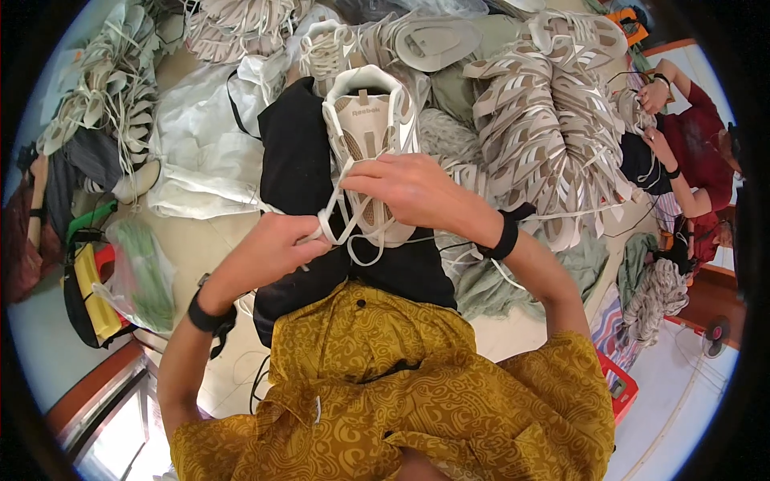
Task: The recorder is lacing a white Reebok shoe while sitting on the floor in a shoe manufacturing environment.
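Note:
A beige and white sneaker [369,120] rests on my black-clad legs, its collar away from me and its toe toward my body. My left hand [287,240] is closed on a white shoelace [338,191] just left of the toe, where the lace forms a loop. Over the sneaker's lacing, the fingers of my right hand [405,188] are bent together and pinch the lace; their tips are partly hidden. A loose lace loop hangs below the right hand, in front of the toe.
Stacked beige shoe uppers [553,128] lie to the right, with more shoe pieces [241,28] at the back. White plastic sheeting [208,136] covers floor at left, near a clear bag [140,268]. Co-workers sit at both sides; one person's hand [654,96] handles shoe pieces.

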A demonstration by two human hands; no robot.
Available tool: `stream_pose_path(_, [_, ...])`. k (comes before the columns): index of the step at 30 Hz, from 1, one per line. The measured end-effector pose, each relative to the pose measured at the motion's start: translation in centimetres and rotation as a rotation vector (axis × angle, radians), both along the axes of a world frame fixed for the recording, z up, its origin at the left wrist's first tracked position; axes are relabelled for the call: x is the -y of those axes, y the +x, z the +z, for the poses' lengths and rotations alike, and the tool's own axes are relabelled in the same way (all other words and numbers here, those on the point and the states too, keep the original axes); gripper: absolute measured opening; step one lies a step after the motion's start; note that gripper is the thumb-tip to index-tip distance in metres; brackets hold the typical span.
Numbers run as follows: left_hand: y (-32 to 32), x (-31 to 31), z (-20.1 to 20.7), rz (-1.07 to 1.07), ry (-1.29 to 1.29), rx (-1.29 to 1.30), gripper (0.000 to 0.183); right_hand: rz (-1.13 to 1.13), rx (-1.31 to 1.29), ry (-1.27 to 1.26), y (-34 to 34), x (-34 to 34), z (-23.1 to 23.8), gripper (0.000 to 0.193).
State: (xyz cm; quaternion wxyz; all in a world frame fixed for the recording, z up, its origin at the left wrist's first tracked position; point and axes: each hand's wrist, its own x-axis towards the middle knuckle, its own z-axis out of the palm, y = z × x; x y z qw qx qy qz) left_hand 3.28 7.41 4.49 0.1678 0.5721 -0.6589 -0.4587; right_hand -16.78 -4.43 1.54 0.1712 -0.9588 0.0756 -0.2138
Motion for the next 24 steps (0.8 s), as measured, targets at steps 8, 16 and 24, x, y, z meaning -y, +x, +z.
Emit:
stream_pose_path(8, [2.5, -1.5, 7.1, 0.311, 0.427, -0.44, 0.008, 0.052, -0.219, -0.002, -0.8, 0.2, 0.0, 0.031])
stream_pose_path(16, [4.2, -3.1, 10.1, 0.309, 0.334, -0.574, 0.009, 0.126, -0.12, -0.236, -0.5, 0.0, -0.3, 0.02])
stream_pose_path(24, [7.0, 1.2, 11.8, 0.316, -0.273, -0.528, 0.038, -0.056, 0.059, 0.846, 1.3, 5.4, 3.5, 0.027])
